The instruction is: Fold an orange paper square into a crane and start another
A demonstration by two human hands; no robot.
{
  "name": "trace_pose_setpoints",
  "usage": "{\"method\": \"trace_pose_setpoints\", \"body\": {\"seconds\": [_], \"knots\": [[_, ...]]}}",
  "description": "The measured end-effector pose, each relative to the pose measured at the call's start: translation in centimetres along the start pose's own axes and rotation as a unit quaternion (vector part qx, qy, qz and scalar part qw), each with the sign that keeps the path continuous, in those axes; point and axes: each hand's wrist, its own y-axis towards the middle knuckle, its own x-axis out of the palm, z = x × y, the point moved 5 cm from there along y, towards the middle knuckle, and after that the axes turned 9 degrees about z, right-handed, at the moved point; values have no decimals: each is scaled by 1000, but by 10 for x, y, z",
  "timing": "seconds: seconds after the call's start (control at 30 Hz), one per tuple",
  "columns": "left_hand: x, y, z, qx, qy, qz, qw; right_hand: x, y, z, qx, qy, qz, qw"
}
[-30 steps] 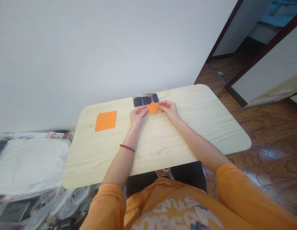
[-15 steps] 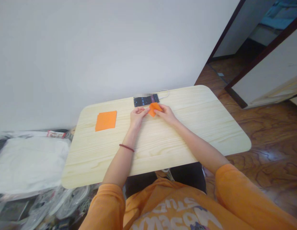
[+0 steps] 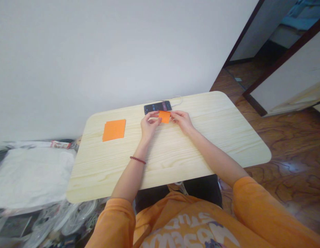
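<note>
From the head camera, we look down at a pale wooden table with round corners (image 3: 103, 172). The person's left hand (image 3: 149, 125) and right hand (image 3: 181, 121) are close together near the far edge of the table. Between them is a small square of orange paper (image 3: 164, 117). The left fingertips (image 3: 157, 117) and the right fingertips (image 3: 172, 115) pinch its two sides, so the fingers are bent and holding it, not let go. I cannot tell if the paper is lifted up or resting on the table. Just behind it lies a black phone with a lit screen (image 3: 158, 107), with a thin white cable (image 3: 178, 100) coming from it. Off to the left, a bigger flat orange paper square (image 3: 114, 130) lies on the table, and no hand touches it. A thin red bracelet (image 3: 137, 160) sits on the left wrist. A soft, even pinch seems best here, because small paper can bend or crease if squeezed hard.
</note>
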Motion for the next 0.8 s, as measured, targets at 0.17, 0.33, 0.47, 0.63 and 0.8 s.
{"method": "trace_pose_setpoints", "body": {"seconds": [0.17,0.33,0.47,0.63,0.8], "knots": [[5,-1,-3,-15,4,-32,999,-1,0,1,11,3,14,1000],[8,-2,-1,-4,16,-58,998,-1,2,4,10,1,8,1000],[9,-2,1,8,18,-62,998,-2,4,6,14,14,7,1000],[10,-2,3,42,10,-65,997,-4,5,9,40,32,17,999],[8,-4,9,105,86,-55,989,-4,6,9,25,6,13,1000]]}}
